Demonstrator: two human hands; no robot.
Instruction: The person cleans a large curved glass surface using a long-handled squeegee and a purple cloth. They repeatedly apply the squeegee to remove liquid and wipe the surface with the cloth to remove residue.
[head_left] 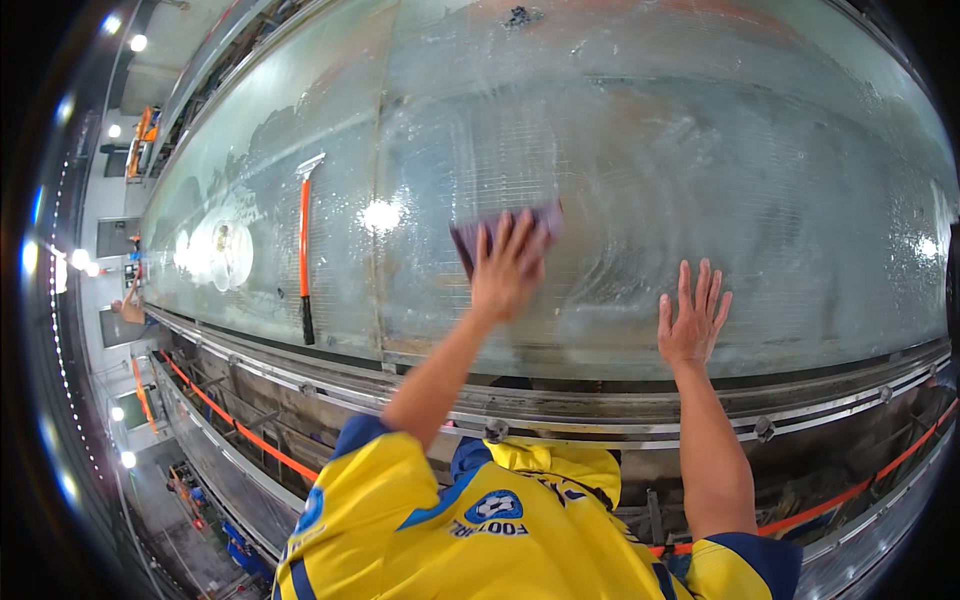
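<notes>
My left hand (507, 275) is pressed over a dark maroon sheet (468, 236) that looks like an abrasive pad, holding it against the wet surface of a large greenish glass panel (640, 330). The pad's corners show past the fingers, and the hand is slightly blurred. Farther right, my right hand (690, 318) is open with spread fingers and holds nothing. It is over the panel's near part; whether the palm touches the glass I cannot tell. Cloudy water and curved smears cover the panel around both hands.
A squeegee with an orange-and-black handle (305, 255) lies on the panel to the left, with a round whitish container (231, 255) beyond it. A small dark clump (520, 17) sits at the far edge. Metal rails (600, 428) run along the near edge. A person (130, 310) is partly visible far left.
</notes>
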